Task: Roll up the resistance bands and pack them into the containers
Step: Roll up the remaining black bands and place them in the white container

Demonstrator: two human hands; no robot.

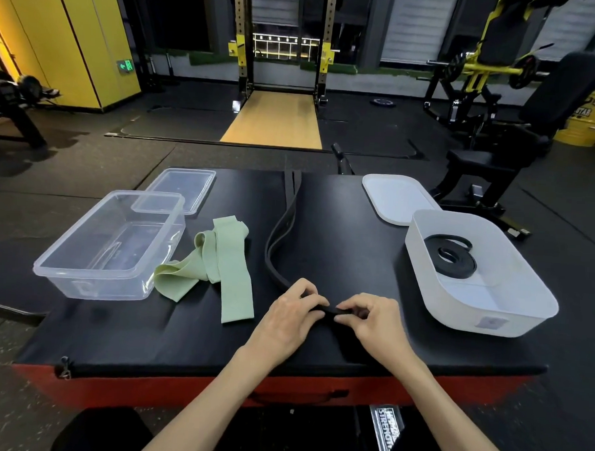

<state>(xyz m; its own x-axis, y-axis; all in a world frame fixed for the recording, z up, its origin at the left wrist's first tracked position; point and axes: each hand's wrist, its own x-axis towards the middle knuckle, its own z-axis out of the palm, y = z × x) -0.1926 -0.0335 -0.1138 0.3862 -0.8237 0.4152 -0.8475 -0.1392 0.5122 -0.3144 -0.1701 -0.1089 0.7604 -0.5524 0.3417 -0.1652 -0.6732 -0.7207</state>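
Your left hand (290,312) and right hand (370,317) pinch the near end of the long black band (273,255) | it trails across the counter (340,234) | green band (226,270) loose beside clear container (92,286) | rolled black band (450,256) in white container (490,315)

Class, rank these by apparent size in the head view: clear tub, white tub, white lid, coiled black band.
1. clear tub and white tub: alike, not ranked.
2. white lid.
3. coiled black band.
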